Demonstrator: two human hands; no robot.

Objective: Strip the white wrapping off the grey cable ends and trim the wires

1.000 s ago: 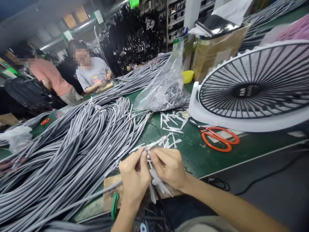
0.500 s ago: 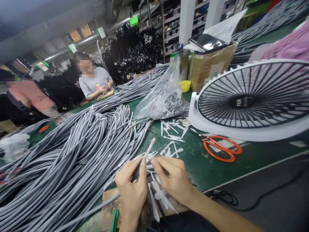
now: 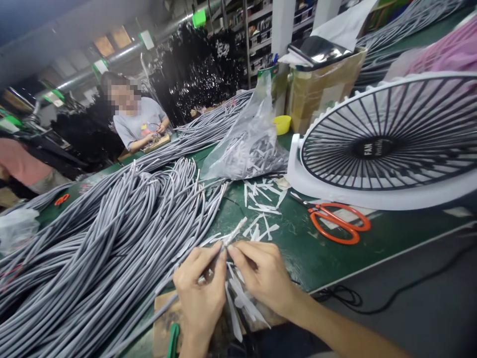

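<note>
The stripped, whitish end of a grey cable (image 3: 236, 230) points up and away from between my fingertips. My left hand (image 3: 201, 286) pinches the cable with thumb and forefinger, and the grey length behind runs under that hand to the left. Right beside it, my right hand (image 3: 265, 276) has its thumb and fingertips closed on the same spot. What exactly lies between the fingertips is partly hidden. Below the hands, white strips (image 3: 244, 298) lie over a worn wooden board (image 3: 164, 318). A green-handled tool (image 3: 173, 340) rests at the board's left edge.
A large bundle of grey cables (image 3: 108, 248) covers the left of the green table (image 3: 298, 253). Orange-handled scissors (image 3: 337, 223) and a white fan (image 3: 372, 149) stand to the right. Behind are a plastic bag of scraps (image 3: 248, 154), a carton (image 3: 307, 97) and a seated person (image 3: 137, 119).
The camera view has shifted slightly. The stripped cable end has tilted further to the right, with both hands still pinching at its base.
</note>
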